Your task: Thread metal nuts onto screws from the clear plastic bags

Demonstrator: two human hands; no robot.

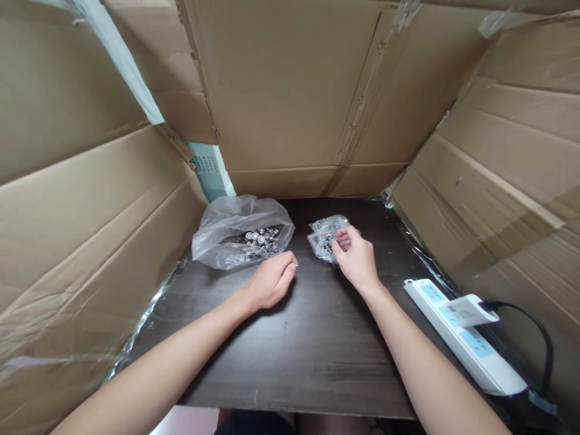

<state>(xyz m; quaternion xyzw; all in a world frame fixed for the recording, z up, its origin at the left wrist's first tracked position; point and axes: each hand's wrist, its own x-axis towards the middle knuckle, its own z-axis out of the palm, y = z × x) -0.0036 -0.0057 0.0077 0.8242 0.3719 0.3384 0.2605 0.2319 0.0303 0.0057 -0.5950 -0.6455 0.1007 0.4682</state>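
A large clear plastic bag (212,235) lies open at the back left of the dark table, with several round silvery metal parts (259,238) in it. Just in front of this bag is my left hand (274,280), closed, with a tiny pale tip showing at the thumb; what it holds is too small to name. To the right, my right hand (356,257) is over a smaller clear bag (321,243) of small metal pieces. Its fingers are curled at the bag's opening, and whether they pinch a piece cannot be made out.
Cardboard walls (308,90) enclose the dark table (290,350) at the back and both sides. A white power strip (489,362) with a plugged-in white adapter (469,310) and a black cable (546,338) lies to the right of my right forearm.
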